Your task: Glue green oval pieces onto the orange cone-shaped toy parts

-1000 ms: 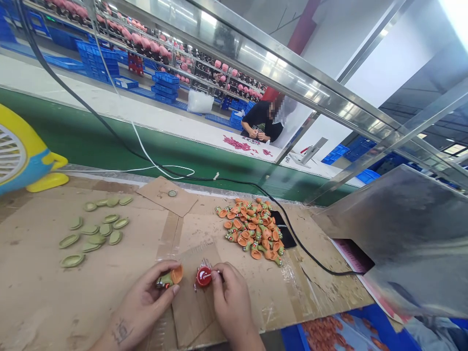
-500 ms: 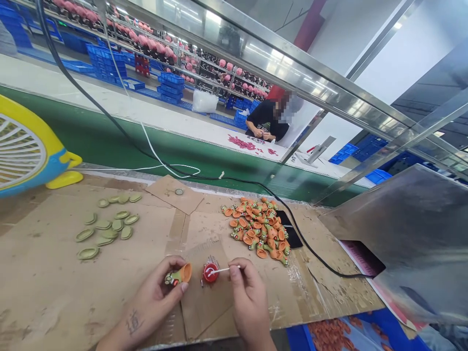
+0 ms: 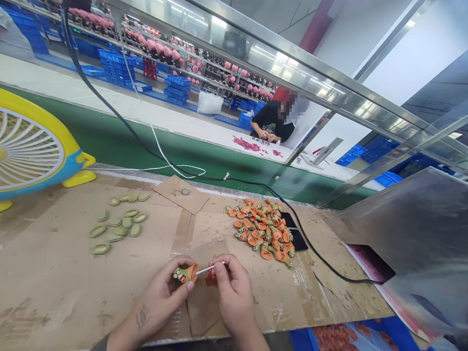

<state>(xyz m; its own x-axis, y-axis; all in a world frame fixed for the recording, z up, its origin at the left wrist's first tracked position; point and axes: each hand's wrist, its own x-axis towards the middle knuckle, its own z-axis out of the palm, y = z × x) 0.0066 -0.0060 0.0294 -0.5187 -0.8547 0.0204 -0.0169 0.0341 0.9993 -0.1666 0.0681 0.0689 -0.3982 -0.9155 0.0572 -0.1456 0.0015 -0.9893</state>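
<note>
Between thumb and fingers, my left hand (image 3: 164,287) grips a small green and orange figure part (image 3: 185,274), its hollow orange opening turned to the right. A thin white stick (image 3: 205,269), like a cotton swab, is pinched in my right hand (image 3: 234,290), and its tip is at the orange opening. Partly hidden behind my right fingers is a small red cap (image 3: 211,276). A pile of similar figure parts (image 3: 261,229) lies beyond my right hand. Several green oval pieces (image 3: 115,223) are spread out to the left.
Cardboard (image 3: 146,263) covers the table. A yellow and blue fan (image 3: 32,146) stands at the left, and a black cable (image 3: 292,209) runs beside a dark phone (image 3: 298,239). At right are a metal panel (image 3: 413,234) and a blue bin (image 3: 303,339) below. Across the bench, a person (image 3: 272,122) works.
My right hand has moved left, bringing the stick's tip from the red cap to the opening of the figure part. My left hand still holds that part. The view has shifted slightly.
</note>
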